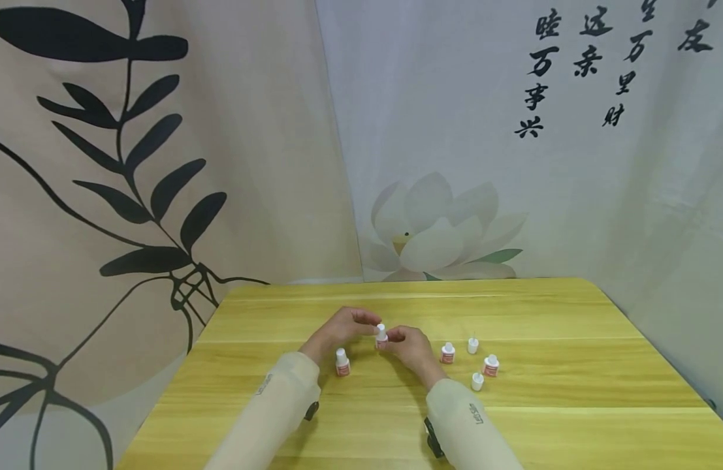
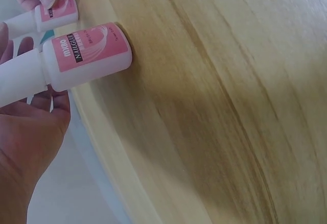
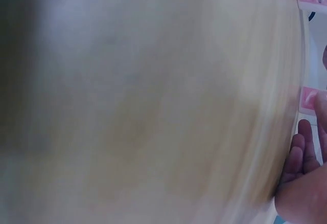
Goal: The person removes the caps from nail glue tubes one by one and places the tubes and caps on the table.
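In the head view, a small nail glue bottle (image 1: 381, 342) stands mid-table between both hands, with a white cap (image 1: 381, 328) on top. My left hand (image 1: 348, 326) pinches that cap from the left. On the other side, my right hand (image 1: 413, 349) grips the bottle's pink-labelled body; its fingers also show on the label (image 3: 308, 99) in the right wrist view. Another capped nail glue bottle (image 1: 342, 363) stands upright just left of the hands. It appears large in the left wrist view, its pink label (image 2: 92, 47) in front of the left hand (image 2: 30, 142).
To the right stand two bottles without their tall caps, one nearer the hands (image 1: 448, 353) and one farther right (image 1: 491, 366). Two loose white caps lie by them, a back cap (image 1: 473, 346) and a front cap (image 1: 477, 382). A printed curtain (image 1: 267, 163) hangs behind the wooden table (image 1: 573, 431).
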The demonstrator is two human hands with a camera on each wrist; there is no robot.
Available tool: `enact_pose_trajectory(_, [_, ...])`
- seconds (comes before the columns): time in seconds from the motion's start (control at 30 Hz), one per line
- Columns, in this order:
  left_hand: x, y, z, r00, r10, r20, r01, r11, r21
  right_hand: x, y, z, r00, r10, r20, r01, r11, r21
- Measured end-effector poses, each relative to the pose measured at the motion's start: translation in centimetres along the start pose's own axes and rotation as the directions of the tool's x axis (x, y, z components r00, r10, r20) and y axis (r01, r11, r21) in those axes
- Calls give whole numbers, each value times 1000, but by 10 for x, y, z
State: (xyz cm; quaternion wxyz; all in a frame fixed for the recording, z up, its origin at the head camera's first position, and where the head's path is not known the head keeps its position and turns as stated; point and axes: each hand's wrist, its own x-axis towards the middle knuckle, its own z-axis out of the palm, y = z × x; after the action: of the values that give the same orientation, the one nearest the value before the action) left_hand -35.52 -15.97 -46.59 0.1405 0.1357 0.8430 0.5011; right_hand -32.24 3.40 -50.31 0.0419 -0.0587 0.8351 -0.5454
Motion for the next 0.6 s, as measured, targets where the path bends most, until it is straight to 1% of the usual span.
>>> enact_pose_trajectory(0.17, [-1, 1, 1, 1000, 0, -2, 0, 1000, 5, -1, -2, 0, 1000, -17, -7, 17, 1000, -19])
enact_pose_trajectory(0.33, [-1, 1, 2, 1000, -3, -12, 3, 1000, 4, -2, -4, 0, 1000, -14, -6, 14, 1000, -18])
enact_pose_trajectory(0.6, [-1, 1, 3, 1000, -2, -5, 2, 1000, -11, -2, -4, 1, 1000, -25, -8, 24, 999, -26])
